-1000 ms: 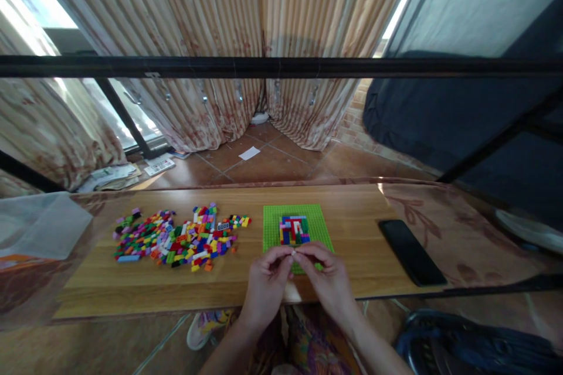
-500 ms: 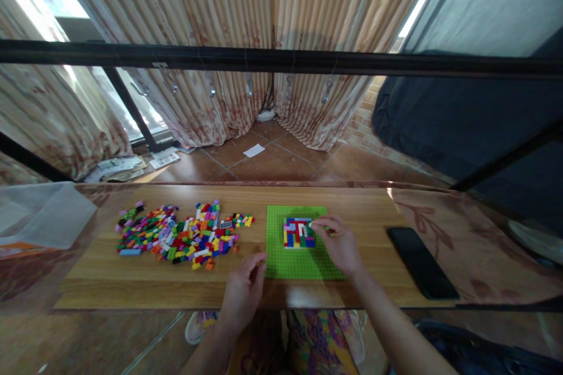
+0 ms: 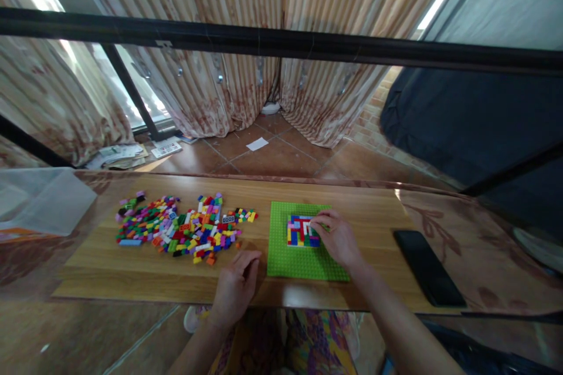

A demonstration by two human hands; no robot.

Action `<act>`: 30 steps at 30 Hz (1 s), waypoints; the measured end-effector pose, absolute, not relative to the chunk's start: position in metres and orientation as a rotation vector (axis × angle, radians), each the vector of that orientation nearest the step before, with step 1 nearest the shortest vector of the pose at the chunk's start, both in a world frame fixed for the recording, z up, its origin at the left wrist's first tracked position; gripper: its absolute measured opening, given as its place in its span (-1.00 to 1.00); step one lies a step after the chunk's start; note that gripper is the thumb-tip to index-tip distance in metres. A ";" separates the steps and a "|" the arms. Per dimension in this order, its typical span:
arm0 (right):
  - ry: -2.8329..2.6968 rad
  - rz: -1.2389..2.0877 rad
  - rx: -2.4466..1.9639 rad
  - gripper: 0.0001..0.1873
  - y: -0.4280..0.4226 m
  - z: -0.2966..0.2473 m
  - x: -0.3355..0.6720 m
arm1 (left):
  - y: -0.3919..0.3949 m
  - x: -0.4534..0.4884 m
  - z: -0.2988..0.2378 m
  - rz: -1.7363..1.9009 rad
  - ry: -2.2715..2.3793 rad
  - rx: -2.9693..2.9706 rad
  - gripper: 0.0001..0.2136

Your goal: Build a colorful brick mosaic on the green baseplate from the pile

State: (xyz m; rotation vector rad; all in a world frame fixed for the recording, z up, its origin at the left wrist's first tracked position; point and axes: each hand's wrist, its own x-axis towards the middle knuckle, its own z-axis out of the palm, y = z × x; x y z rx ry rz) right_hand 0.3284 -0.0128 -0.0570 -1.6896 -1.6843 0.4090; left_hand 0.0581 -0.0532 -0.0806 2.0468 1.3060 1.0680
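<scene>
A block of toy bricks [image 3: 303,232] in red, blue, white and yellow sits on a green baseplate [image 3: 281,261] on the wooden board. My right hand [image 3: 338,240] is over the plate's right half, thumb and fingers pinched on a small toy brick at the block's upper right corner; the fingertips mostly hide it. Left of the plate, my left hand [image 3: 235,287] hovers low over the board's front edge, its fingers curled in toward the thumb. Whether anything is between them is too small to make out. Nearest to it is a loose pile of toy bricks [image 3: 193,231].
A black phone [image 3: 428,268] lies at the right end of the wooden board [image 3: 145,281]. On the far left stands a whitish translucent bag [image 3: 41,199]. Beyond the board a dark metal bar [image 3: 264,41] crosses in front of striped curtains [image 3: 211,6].
My left hand has shifted slightly left and down, away from the baseplate's edge. My right hand stays at the block's upper right corner, fingertips lower against it. The view has tilted slightly.
</scene>
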 end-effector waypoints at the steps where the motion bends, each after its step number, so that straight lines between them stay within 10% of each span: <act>1: -1.678 0.411 -1.701 -0.77 -0.011 -0.056 0.328 | -0.053 0.058 -0.082 1.069 1.305 2.046 -0.84; 30: -0.755 0.944 -1.555 -0.63 -0.014 -0.062 0.330 | -0.059 0.051 -0.083 1.094 1.289 1.994 -0.85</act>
